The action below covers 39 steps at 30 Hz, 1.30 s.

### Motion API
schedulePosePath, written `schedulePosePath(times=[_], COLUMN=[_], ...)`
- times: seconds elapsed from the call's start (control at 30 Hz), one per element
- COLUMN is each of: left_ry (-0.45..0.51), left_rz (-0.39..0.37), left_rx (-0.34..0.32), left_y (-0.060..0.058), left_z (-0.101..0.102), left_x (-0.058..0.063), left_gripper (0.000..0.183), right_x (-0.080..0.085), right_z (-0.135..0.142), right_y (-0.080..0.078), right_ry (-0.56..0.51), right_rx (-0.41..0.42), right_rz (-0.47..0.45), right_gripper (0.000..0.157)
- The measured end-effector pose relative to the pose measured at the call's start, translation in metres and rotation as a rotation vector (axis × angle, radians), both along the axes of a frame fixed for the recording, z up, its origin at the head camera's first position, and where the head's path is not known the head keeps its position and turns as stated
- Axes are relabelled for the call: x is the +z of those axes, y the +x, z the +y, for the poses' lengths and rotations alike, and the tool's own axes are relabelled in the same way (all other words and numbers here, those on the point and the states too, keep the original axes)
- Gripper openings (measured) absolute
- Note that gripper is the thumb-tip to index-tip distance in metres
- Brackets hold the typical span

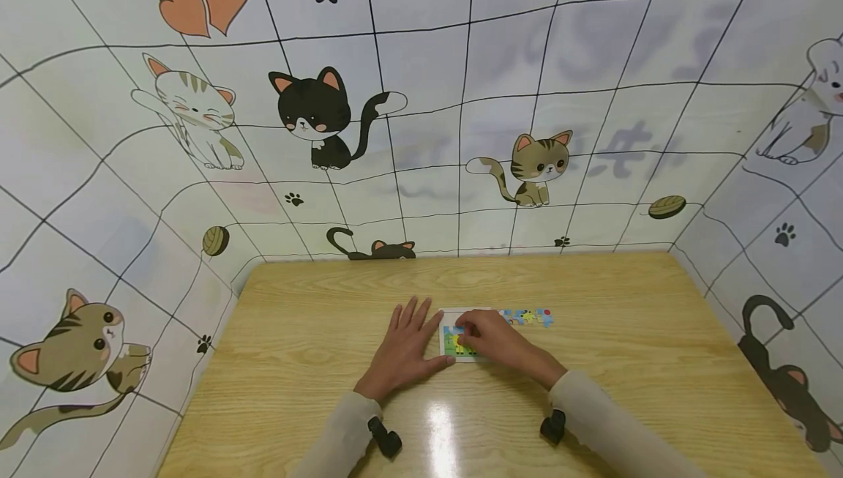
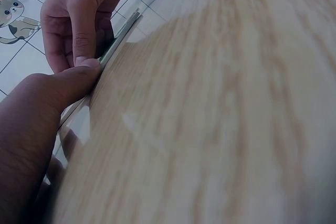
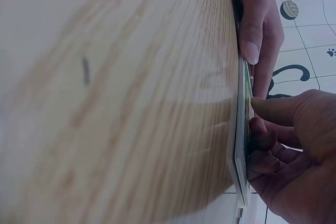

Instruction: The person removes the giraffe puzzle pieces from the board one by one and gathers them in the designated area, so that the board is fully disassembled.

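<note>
White-framed jigsaw puzzle (image 1: pixel 451 341): your left hand (image 1: pixel 410 346) splayed, thumb on its edge; your right hand (image 1: pixel 494 335) curled over it, pinch unclear; loose pieces (image 1: pixel 529 317) beyond that hand.

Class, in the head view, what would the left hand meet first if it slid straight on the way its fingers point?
Across the wood-grain tabletop, the left hand would most likely meet the cat-print back wall; it might graze the puzzle board sooner, the gap being hard to judge.

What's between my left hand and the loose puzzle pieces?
The white-edged puzzle board lies there, with the right hand over part of it. The head view shows that.
</note>
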<state>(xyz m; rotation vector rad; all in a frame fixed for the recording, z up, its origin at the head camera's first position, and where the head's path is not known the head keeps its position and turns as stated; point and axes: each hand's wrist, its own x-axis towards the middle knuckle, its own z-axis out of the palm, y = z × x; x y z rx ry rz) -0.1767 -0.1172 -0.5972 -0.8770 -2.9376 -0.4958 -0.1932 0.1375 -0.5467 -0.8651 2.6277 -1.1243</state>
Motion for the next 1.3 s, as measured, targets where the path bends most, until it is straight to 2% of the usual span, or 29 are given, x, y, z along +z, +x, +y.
schedulePosePath(times=[0.3, 0.53, 0.6, 0.63, 0.77, 0.83, 0.93, 1.3], left_ry=[-0.01, -0.002, 0.0, 0.0, -0.002, -0.005, -0.011, -0.004], left_rz=[0.005, 0.017, 0.017, 0.016, 0.009, 0.009, 0.019, 0.035], left_rx=[0.002, -0.005, -0.006, -0.005, -0.001, 0.001, 0.001, -0.008], left_y=[0.0, 0.0, 0.0, 0.0, 0.0, 0.001, 0.001, 0.001], left_z=[0.0, 0.0, 0.0, 0.0, 0.0, 0.001, 0.001, 0.001], left_x=[-0.001, 0.0, 0.0, 0.001, 0.001, 0.0, 0.001, 0.003], left_gripper=[0.096, 0.096, 0.096, 0.096, 0.096, 0.095, 0.095, 0.095], right_x=[-0.001, -0.002, -0.021, -0.022, -0.021, -0.002, 0.001, -0.003], right_z=[-0.003, -0.003, 0.002, 0.002, 0.001, -0.005, -0.005, -0.004], right_y=[0.0, 0.001, -0.007, -0.008, -0.008, 0.0, 0.002, 0.005], right_ry=[0.05, 0.006, -0.02, -0.028, 0.0, 0.029, 0.042, -0.043], right_rx=[-0.021, -0.016, 0.023, 0.027, 0.018, -0.022, -0.033, -0.109], right_rz=[0.029, 0.03, 0.084, 0.093, 0.091, 0.035, 0.017, -0.008], right_gripper=[0.023, 0.022, 0.023, 0.023, 0.021, 0.019, 0.019, 0.013])
